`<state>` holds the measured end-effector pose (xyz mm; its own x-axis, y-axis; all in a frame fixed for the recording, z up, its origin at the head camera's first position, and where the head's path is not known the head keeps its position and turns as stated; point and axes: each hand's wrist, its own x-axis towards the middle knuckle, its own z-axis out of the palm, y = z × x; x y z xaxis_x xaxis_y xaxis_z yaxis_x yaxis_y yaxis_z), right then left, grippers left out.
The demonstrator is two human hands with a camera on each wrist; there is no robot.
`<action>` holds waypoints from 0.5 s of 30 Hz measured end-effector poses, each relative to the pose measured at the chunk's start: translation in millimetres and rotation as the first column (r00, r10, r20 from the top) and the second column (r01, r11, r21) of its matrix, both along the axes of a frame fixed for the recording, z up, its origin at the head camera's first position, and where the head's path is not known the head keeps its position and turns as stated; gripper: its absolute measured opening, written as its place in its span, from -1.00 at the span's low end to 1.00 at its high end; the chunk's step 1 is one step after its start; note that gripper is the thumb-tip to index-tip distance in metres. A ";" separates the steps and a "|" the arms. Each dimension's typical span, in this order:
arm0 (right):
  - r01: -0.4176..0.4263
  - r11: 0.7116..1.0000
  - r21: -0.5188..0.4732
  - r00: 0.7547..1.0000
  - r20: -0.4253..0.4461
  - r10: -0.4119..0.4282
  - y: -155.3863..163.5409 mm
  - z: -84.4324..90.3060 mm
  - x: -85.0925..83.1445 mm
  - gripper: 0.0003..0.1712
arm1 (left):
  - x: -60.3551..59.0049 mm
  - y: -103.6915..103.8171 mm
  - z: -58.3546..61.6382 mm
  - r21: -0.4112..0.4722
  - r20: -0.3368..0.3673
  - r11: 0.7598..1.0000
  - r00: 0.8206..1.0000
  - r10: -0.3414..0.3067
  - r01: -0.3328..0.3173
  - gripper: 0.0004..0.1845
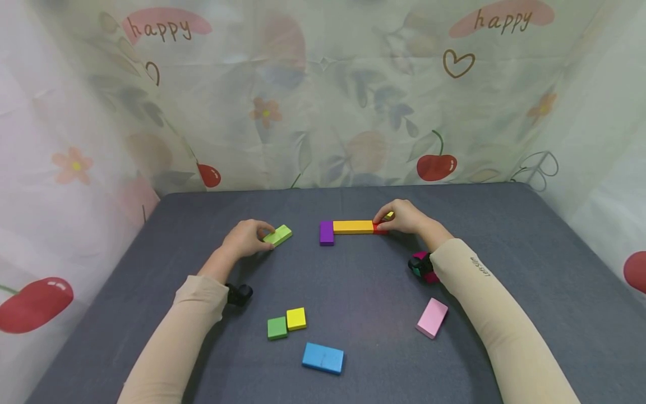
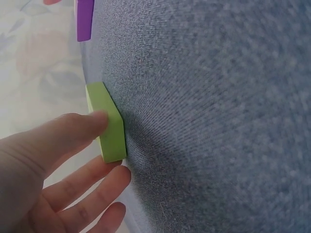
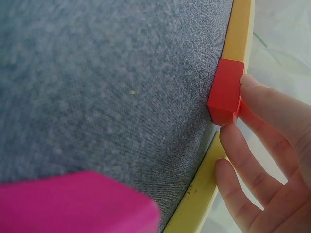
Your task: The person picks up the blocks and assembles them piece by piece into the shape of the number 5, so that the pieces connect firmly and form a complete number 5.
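My left hand (image 1: 244, 239) pinches a lime green block (image 1: 280, 234) at the table's left-centre, thumb on its side and fingers at its near end in the left wrist view. To its right stands a purple block (image 1: 327, 233), touching the left end of a long orange block (image 1: 353, 227). At the orange block's right end is a red block (image 1: 381, 232), held between the thumb and fingers of my right hand (image 1: 405, 217). A long yellow block (image 3: 198, 196) lies just past the red one, mostly hidden by that hand in the head view.
A magenta block (image 1: 432, 277) lies partly hidden under the right wrist camera. Nearer me are a pink block (image 1: 432, 318), small green (image 1: 277, 327) and yellow (image 1: 296, 318) blocks side by side, and a blue block (image 1: 323, 358). A printed curtain (image 1: 328, 129) hangs behind the table.
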<state>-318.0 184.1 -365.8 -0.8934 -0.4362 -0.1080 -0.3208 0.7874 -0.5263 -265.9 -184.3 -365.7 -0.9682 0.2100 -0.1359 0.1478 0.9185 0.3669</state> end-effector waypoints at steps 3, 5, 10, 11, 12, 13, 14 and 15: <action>-0.005 1.000 -0.002 1.000 -0.001 0.005 0.7 -0.2 0.2 -0.77 | 1.2 0.5 0.0 0.000 -0.017 1.000 1.000 0.013 -0.013 -0.54; -0.002 1.000 -0.003 1.000 0.003 0.002 0.7 0.2 0.5 -0.77 | 2.8 0.9 0.5 0.003 -0.028 1.000 0.999 0.023 -0.023 -0.55; 0.000 1.000 -0.003 1.000 0.002 0.000 0.7 0.0 0.6 -0.77 | 5.6 1.7 1.6 0.020 -0.038 0.999 0.998 0.041 -0.040 -0.57; 0.000 1.000 -0.002 1.000 0.001 0.000 0.7 -0.4 0.2 -0.77 | 6.3 2.3 2.3 0.027 -0.040 0.999 0.998 0.045 -0.044 -0.58; 0.001 1.000 -0.002 1.000 0.002 -0.001 0.5 -0.6 0.1 -0.77 | 7.0 2.8 2.8 0.033 -0.044 0.998 0.998 0.046 -0.045 -0.58; 0.003 1.000 -0.002 1.000 0.002 -0.003 0.4 -0.9 -0.2 -0.77 | 8.0 3.6 3.5 0.041 -0.047 0.998 0.998 0.045 -0.043 -0.59; 0.002 1.000 -0.002 1.000 0.001 -0.002 0.3 -1.2 -0.2 -0.77 | 9.2 4.8 4.5 0.049 -0.050 0.998 0.998 0.046 -0.044 -0.59; 0.002 1.000 -0.004 1.000 0.000 -0.002 0.2 -1.3 -0.2 -0.77 | 10.5 6.1 5.4 0.058 -0.053 0.997 0.997 0.048 -0.045 -0.59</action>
